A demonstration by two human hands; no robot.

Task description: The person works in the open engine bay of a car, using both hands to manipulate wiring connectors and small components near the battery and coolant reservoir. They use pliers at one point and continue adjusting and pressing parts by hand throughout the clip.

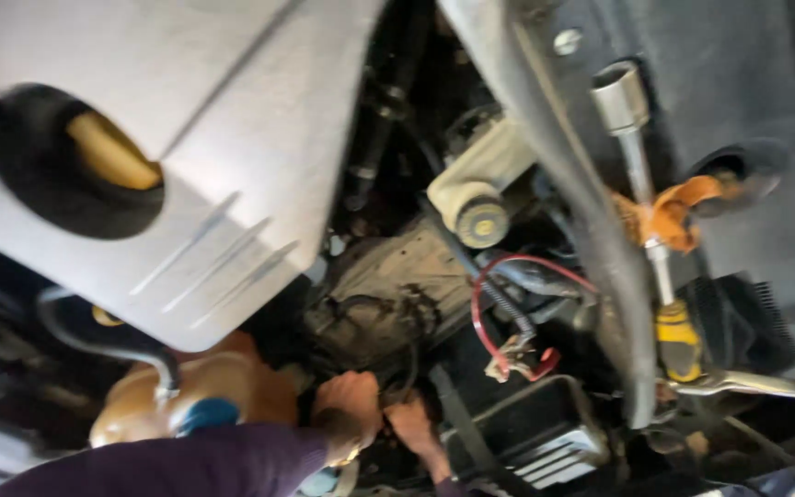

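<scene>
Silver-grey engine cover (232,138) w/ black round recess, yellow cap (110,152) inside. Below cover: amber-brown reservoir (204,391) w/ blue cap (206,414), purple sleeve (167,465) under that. Right of cover: cream-coloured housing (480,179), dull yellow-grey cap (482,223); red wire (480,304) looping below it. Further right: chrome socket extension (632,138), orange rag (678,213), yellow-black handle (678,340). Black battery box (531,428), white stripes.

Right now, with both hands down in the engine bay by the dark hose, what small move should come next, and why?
Probably a pause to steady the view and confirm the grip. The left hand and right hand are pressed together around a dark hose low among the engine parts, but the picture is blurred and the fingers are partly hidden. The socket driver rests apart, untouched.
</scene>
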